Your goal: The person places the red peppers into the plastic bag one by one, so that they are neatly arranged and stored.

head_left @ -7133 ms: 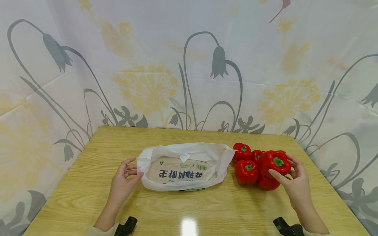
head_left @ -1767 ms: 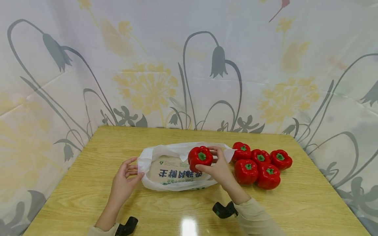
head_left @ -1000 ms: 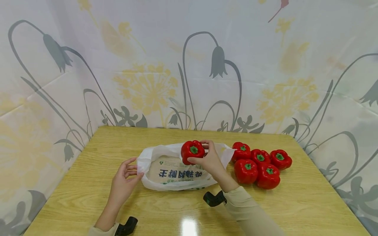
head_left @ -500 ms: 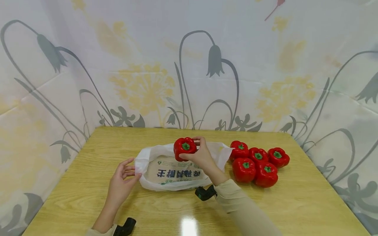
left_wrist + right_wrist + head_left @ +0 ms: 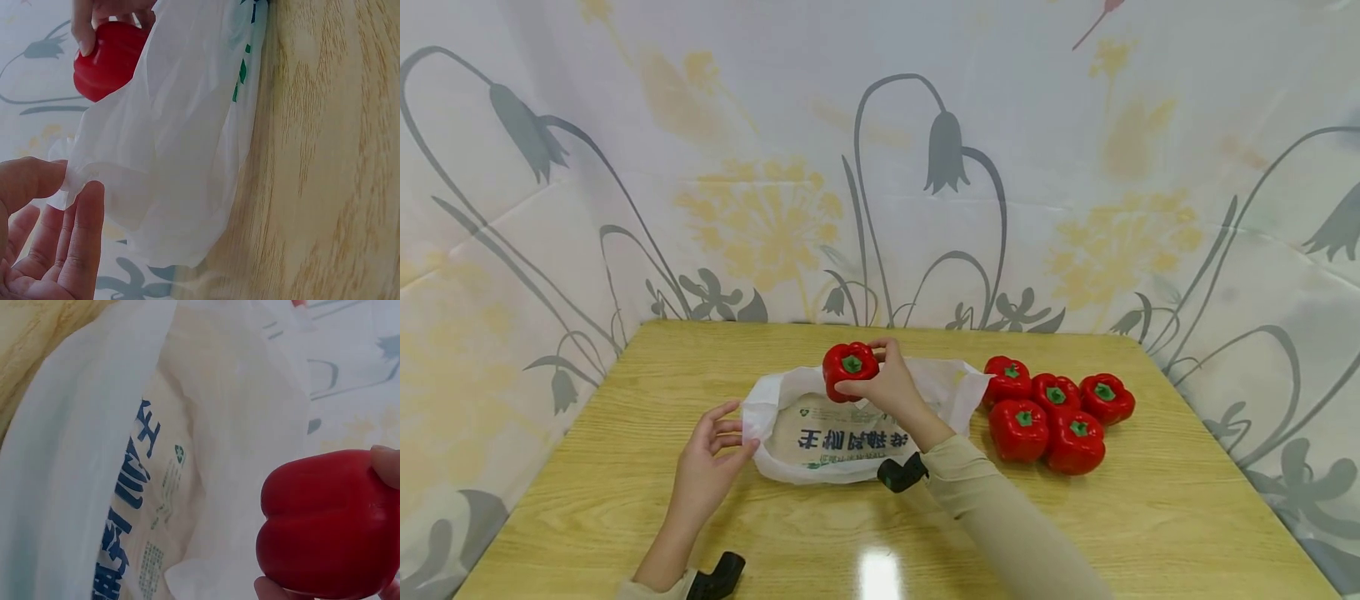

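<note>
A white plastic bag (image 5: 765, 417) with printed characters stands with its mouth spread wide at the table's middle. My left hand (image 5: 711, 458) pinches the bag's left rim between thumb and fingers, as the left wrist view shows with the bag's edge (image 5: 74, 181). Above the back part of the bag's mouth, my right hand (image 5: 891, 385) grips a red bell pepper (image 5: 850, 372) with a green stem. In the right wrist view the pepper (image 5: 331, 525) is beside the bag's inner wall, clear of the printed bottom.
Several red bell peppers (image 5: 1077, 442) sit grouped on the wooden table (image 5: 1180, 500), right of the bag, the closest ones near its right handle. A flower-patterned cloth (image 5: 760, 100) hangs behind the table's back edge.
My right hand has picked the pepper from the group on the right and carried it left over the bag. Lately it drifts further left and slightly back. My left hand keeps hold of the rim.
</note>
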`<state>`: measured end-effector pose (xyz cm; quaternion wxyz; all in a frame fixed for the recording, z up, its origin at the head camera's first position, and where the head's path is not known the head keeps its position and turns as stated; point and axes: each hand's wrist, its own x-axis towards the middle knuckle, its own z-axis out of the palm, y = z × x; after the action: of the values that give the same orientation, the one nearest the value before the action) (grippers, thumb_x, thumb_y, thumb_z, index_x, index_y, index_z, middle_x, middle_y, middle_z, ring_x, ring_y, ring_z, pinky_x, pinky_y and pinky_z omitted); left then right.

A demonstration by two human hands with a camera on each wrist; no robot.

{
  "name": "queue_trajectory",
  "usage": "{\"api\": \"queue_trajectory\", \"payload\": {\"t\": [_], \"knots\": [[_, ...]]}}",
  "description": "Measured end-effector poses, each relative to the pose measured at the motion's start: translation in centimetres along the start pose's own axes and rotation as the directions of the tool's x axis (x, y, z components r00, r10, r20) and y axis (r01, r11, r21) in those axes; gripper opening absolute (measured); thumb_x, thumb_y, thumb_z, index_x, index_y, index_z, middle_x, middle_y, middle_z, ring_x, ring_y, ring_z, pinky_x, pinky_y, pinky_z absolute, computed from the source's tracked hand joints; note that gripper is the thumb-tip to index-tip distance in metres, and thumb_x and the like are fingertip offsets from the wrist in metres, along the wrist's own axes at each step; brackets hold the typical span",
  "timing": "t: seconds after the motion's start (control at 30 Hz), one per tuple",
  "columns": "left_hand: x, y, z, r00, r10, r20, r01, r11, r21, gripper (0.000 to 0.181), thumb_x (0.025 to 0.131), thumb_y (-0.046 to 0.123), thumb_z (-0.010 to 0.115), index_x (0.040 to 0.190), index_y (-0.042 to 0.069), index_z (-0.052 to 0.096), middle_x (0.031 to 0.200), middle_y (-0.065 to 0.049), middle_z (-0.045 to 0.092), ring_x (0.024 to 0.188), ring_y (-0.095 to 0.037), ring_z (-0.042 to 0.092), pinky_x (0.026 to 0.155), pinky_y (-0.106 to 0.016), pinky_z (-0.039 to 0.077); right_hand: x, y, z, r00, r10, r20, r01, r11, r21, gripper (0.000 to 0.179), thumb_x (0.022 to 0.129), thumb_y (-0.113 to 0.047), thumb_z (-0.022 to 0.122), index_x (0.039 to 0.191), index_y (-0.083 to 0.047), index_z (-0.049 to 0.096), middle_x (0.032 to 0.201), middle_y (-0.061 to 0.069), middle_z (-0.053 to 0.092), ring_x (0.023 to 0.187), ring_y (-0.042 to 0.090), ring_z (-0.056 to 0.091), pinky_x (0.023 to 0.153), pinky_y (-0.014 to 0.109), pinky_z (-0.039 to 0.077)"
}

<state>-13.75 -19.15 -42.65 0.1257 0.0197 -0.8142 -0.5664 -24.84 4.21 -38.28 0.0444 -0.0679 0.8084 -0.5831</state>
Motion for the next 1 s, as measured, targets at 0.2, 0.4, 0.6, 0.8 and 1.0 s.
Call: {"api": "queue_trajectory", "payload": {"t": [0.2, 0.4, 0.6, 0.8, 1.0], "knots": [[0.1, -0.1, 0.0, 1.0, 0.006, 0.0, -0.006, 1.0, -0.006, 0.057, 0.084, 0.004, 0.069, 0.134, 0.008, 0.043, 0.11, -0.014, 0.057, 0.087, -0.005, 0.056, 0.071, -0.018, 0.05, 1.0, -0.3, 0.5, 0.999, -0.009, 0.053, 0.008, 1.0, 0.013, 0.072, 0.071, -0.017, 0.081, 0.126, -0.006, 0.036, 0.122, 0.017, 0.043, 0.106, 0.033, 0.05, 0.082, 0.042, 0.05], [0.1, -0.1, 0.1, 1.0, -0.009, 0.004, 0.009, 1.0, -0.017, 0.058, 0.083, 0.001, 0.068, 0.134, 0.008, 0.043, 0.109, -0.014, 0.057, 0.087, -0.006, 0.056, 0.071, -0.018, 0.05, 1.9, -0.6, 1.3, 0.99, 0.002, 0.141, 0.001, 1.0, -0.025, 0.071, 0.07, -0.02, 0.082, 0.124, -0.009, 0.037, 0.117, 0.013, 0.047, 0.103, 0.029, 0.051, 0.078, 0.038, 0.052], [0.1, -0.2, 0.0, 1.0, -0.002, 0.001, 0.002, 1.0, -0.011, 0.057, 0.084, 0.002, 0.068, 0.135, 0.007, 0.042, 0.11, -0.014, 0.057, 0.088, -0.005, 0.055, 0.072, -0.018, 0.05, 2.8, -0.7, 2.5, 0.986, -0.011, 0.167, 0.021, 0.998, -0.06, 0.071, 0.069, -0.021, 0.083, 0.123, -0.01, 0.038, 0.113, 0.01, 0.05, 0.102, 0.026, 0.052, 0.078, 0.036, 0.052], [0.2, 0.0, -0.1, 1.0, -0.019, -0.001, 0.019, 1.0, -0.021, 0.057, 0.084, 0.002, 0.068, 0.134, 0.008, 0.043, 0.11, -0.014, 0.057, 0.088, -0.008, 0.056, 0.072, -0.018, 0.049, 3.2, -0.2, 3.6, 0.983, -0.004, 0.183, 0.016, 0.998, -0.067, 0.07, 0.068, -0.021, 0.084, 0.12, -0.009, 0.038, 0.11, 0.011, 0.051, 0.1, 0.026, 0.053, 0.076, 0.036, 0.052], [0.2, 0.2, -0.1, 1.0, -0.023, 0.001, 0.023, 0.999, -0.033, 0.055, 0.084, 0.004, 0.068, 0.133, 0.008, 0.044, 0.109, -0.015, 0.056, 0.089, -0.011, 0.057, 0.072, -0.019, 0.049, 3.1, 0.7, 4.5, 0.983, 0.0, 0.184, 0.023, 0.992, -0.124, 0.07, 0.067, -0.023, 0.085, 0.118, -0.008, 0.038, 0.106, 0.009, 0.053, 0.097, 0.023, 0.054, 0.081, 0.035, 0.05]]}}
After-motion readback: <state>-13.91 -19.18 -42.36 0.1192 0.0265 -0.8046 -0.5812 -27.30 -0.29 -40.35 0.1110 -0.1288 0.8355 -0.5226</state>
